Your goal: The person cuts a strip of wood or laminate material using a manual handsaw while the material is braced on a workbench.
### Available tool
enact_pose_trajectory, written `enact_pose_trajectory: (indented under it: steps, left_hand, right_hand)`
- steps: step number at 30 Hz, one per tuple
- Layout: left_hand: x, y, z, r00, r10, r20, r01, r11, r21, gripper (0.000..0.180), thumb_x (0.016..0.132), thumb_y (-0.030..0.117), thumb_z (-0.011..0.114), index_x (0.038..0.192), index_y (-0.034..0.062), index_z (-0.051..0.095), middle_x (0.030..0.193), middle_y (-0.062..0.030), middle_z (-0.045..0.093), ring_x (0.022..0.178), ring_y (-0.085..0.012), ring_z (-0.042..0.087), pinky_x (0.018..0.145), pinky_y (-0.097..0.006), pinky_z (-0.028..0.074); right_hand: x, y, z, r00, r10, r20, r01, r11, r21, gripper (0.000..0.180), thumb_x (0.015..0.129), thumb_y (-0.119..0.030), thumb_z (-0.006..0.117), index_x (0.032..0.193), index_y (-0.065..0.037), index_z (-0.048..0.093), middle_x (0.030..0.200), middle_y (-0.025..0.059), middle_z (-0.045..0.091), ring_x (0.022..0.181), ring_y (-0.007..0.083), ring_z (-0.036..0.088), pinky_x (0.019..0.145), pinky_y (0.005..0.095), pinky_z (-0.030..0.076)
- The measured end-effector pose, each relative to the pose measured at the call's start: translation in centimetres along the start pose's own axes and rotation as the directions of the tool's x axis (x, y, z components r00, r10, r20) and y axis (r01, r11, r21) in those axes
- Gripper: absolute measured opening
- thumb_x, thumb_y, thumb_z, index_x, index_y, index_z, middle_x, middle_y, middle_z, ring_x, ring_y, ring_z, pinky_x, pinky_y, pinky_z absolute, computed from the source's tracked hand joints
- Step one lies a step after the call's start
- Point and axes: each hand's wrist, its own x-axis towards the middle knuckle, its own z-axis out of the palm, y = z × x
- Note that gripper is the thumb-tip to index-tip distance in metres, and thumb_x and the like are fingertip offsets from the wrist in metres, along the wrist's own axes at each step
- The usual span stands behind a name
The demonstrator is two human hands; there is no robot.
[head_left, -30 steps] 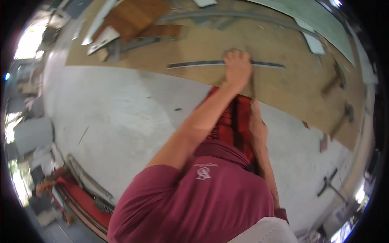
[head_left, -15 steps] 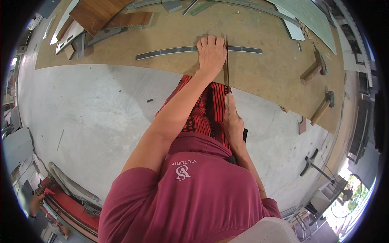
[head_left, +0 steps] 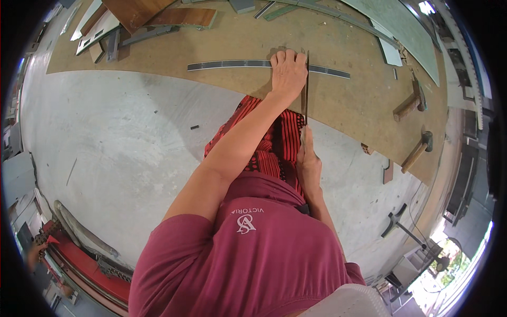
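A long, narrow dark-grey strip (head_left: 229, 64) with pale edges lies crosswise on the brown worktop. My left hand (head_left: 289, 76) is over it, fingers bent across the strip and holding it against the surface. Right beside those fingers, a thin hand saw (head_left: 307, 98) crosses the strip, its blade seen edge-on. My right hand (head_left: 309, 165) is closed around the saw's near end, in front of the worktop's edge and close to my body. The saw's handle is mostly hidden by the hand. Whether the blade has cut into the strip cannot be made out.
Two wooden-handled hammers (head_left: 417, 152) lie at the worktop's right. Brown boards (head_left: 182, 18) and grey metal pieces (head_left: 150, 35) are piled at the far left. A pale green sheet (head_left: 406, 34) is at the far right. A small dark offcut (head_left: 194, 127) lies on the floor.
The whole view has turned slightly, so the worktop and its contents appear shifted. My left hand stays on the strip and my right hand keeps the saw across it.
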Motion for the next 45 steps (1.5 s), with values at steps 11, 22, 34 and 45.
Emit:
enact_pose_trajectory:
  steps: [11, 22, 34, 45]
  left_hand:
    - [0.0, 0.3, -0.5, 0.999, 0.029, -0.019, -0.029, 0.999, -0.021, 0.012, 0.081, 0.015, 0.061, 0.09, 0.0087, 0.055, 0.095, -0.0123, 0.053, 0.092, -0.033, 0.048, 0.084, -0.047, 0.035]
    - [0.1, 0.0, -0.5, 0.998, -0.054, -0.014, 0.052, 0.992, -0.118, 0.016, 0.084, 0.009, 0.056, 0.1, 0.0058, 0.053, 0.098, -0.0142, 0.055, 0.092, -0.0344, 0.049, 0.083, -0.047, 0.036]
    - [0.0, 1.2, -0.5, 0.983, 0.142, -0.119, -0.156, 0.98, -0.122, 0.02, 0.08, 0.008, 0.061, 0.1, 0.0084, 0.057, 0.099, -0.01, 0.055, 0.093, -0.0309, 0.051, 0.088, -0.046, 0.035]
    - [0.6, 3.5, 3.1, 0.999, 0.039, 0.015, -0.038, 0.997, -0.074, 0.018, 0.077, 0.012, 0.064, 0.092, 0.0074, 0.056, 0.095, -0.0114, 0.054, 0.092, -0.0324, 0.049, 0.086, -0.047, 0.034]
  right_hand:
    - [6.5, -2.6, -3.3, 0.986, -0.086, -0.141, 0.108, 0.982, 0.155, 0.056, 0.094, -0.009, 0.045, 0.146, -0.014, 0.025, 0.128, 0.0265, 0.05, 0.1, 0.0451, 0.058, 0.077, 0.0465, 0.048]
    - [-1.1, 2.0, -1.6, 0.989, 0.12, -0.085, -0.105, 0.98, 0.169, 0.055, 0.095, -0.009, 0.043, 0.146, -0.011, 0.023, 0.137, 0.0252, 0.044, 0.117, 0.043, 0.051, 0.093, 0.0439, 0.045]
    - [-0.3, 1.7, -2.3, 0.988, 0.108, -0.11, -0.083, 0.973, 0.216, 0.05, 0.094, -0.004, 0.043, 0.142, -0.007, 0.033, 0.135, 0.0234, 0.047, 0.122, 0.0397, 0.048, 0.096, 0.042, 0.044]
    - [0.1, 1.7, -2.0, 0.995, 0.053, -0.08, -0.037, 0.982, 0.186, 0.051, 0.093, -0.002, 0.046, 0.142, -0.009, 0.034, 0.132, 0.0222, 0.05, 0.115, 0.0407, 0.053, 0.09, 0.043, 0.048]
